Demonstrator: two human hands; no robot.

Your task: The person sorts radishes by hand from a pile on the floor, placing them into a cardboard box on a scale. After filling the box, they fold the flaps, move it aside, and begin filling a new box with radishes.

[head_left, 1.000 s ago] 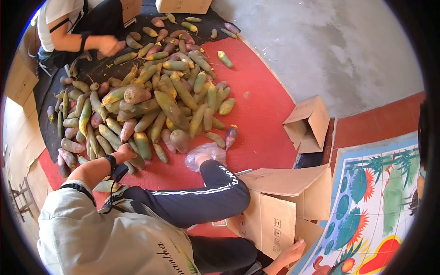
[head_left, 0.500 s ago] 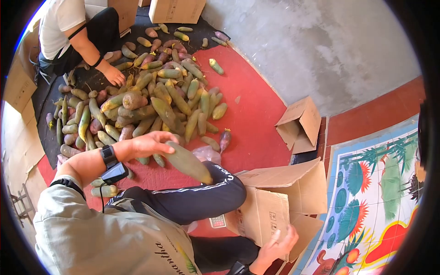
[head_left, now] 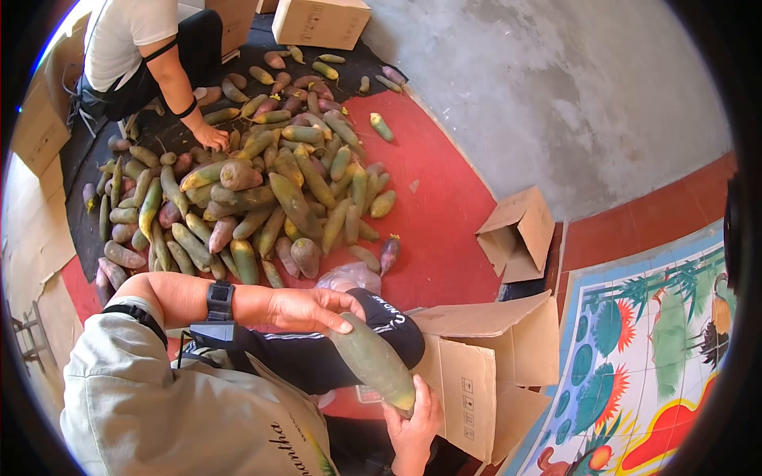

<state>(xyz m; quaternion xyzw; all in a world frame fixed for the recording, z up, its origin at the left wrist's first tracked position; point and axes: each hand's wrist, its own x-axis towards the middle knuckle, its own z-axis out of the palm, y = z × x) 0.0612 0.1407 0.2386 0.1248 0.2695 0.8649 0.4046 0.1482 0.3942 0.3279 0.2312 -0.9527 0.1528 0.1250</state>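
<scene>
A large green radish (head_left: 373, 361) lies slantwise between my two hands, in front of my knee. My left hand (head_left: 313, 309) grips its upper end, thumb on top. My right hand (head_left: 414, 424) is closed around its lower, yellowish end. Beside my right hand stands an open cardboard box (head_left: 468, 389) with its flaps raised; its inside is mostly hidden. Past my left arm lies a big heap of green and purplish radishes (head_left: 294, 202).
A co-worker's hand (head_left: 212, 137) touches the heap's far left side. A smaller open carton (head_left: 520, 238) lies on the red mat's right edge (head_left: 444, 230). Another cardboard box (head_left: 321, 22) stands at the back. A clear plastic bag (head_left: 351, 276) lies by my knee.
My left hand has brought the radish down and toward the right. My right hand has left the box flap and taken hold of the radish's lower end.
</scene>
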